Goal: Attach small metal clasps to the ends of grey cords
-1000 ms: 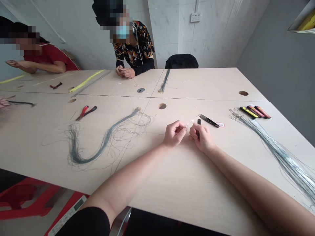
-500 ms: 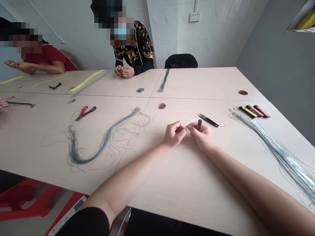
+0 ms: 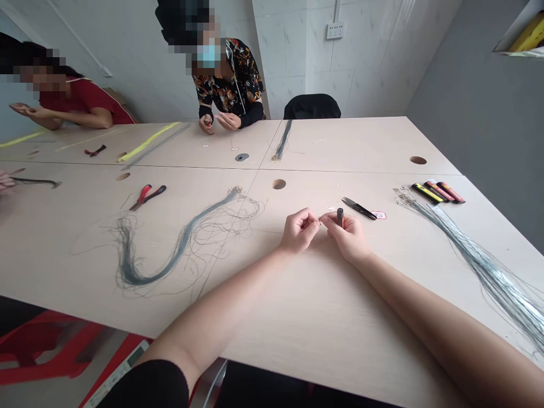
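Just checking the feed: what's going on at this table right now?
A person at a pale laminate table pinches something tiny in the left hand, while the right hand holds a small dark cylinder upright. Black-handled snips lie just beyond the right hand, and a long bundle of grey strands lies further right. Across the table, a co-worker in a patterned shirt has both hands raised slightly over the tabletop.

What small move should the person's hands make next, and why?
Probably the right hand should ease the dark, orange-marked cylinder toward the tiny metal piece pinched by the left hand. The hands already face each other with their fingertips close together, though the piece is too small to make out clearly.
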`<state>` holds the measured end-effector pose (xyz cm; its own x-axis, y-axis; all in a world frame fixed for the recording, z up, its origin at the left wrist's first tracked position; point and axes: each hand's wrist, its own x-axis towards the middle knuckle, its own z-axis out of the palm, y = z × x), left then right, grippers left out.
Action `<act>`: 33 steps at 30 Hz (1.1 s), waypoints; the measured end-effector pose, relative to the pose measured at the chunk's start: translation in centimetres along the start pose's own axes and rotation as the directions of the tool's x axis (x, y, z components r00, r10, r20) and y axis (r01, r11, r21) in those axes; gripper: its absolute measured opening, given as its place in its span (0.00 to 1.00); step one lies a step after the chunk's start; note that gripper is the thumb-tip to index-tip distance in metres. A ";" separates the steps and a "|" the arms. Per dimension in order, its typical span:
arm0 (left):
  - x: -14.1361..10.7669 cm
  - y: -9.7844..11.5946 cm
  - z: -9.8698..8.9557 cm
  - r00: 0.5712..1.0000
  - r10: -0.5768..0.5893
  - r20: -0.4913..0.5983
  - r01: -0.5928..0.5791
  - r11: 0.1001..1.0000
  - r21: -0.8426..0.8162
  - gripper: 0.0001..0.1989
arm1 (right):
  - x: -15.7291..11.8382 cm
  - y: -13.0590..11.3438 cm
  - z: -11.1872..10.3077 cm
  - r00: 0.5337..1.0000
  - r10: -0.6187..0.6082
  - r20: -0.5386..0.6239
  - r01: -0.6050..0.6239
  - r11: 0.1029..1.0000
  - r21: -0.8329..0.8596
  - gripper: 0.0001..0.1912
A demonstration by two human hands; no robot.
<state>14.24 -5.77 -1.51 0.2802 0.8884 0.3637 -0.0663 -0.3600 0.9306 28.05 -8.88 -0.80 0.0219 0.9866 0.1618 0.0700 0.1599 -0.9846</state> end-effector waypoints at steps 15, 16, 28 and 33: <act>0.1 -0.2 -0.1 1.000 0.025 0.003 -0.025 0.999 -0.028 0.12 | 0.1 0.1 0.1 0.997 0.042 -0.072 -0.039 0.999 0.037 0.15; 0.1 -0.2 -0.1 1.000 0.027 0.005 -0.027 0.999 -0.026 0.12 | 0.1 0.2 0.1 0.995 0.049 -0.087 -0.045 0.998 0.049 0.14; 0.1 0.0 -0.1 1.000 0.020 0.015 -0.020 1.000 -0.014 0.11 | 0.2 1.1 -0.2 0.997 0.032 -0.075 -0.032 0.999 0.004 0.13; 0.1 -0.1 -0.2 1.000 0.004 0.019 -0.003 1.000 -0.007 0.11 | 0.2 0.9 -0.1 0.998 0.014 -0.064 -0.015 1.000 -0.012 0.14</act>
<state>14.08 -5.62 -1.56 0.2986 0.8813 0.3661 -0.0743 -0.3610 0.9296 28.22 -8.57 -1.64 0.0865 0.9846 0.1519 0.0819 0.1449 -0.9860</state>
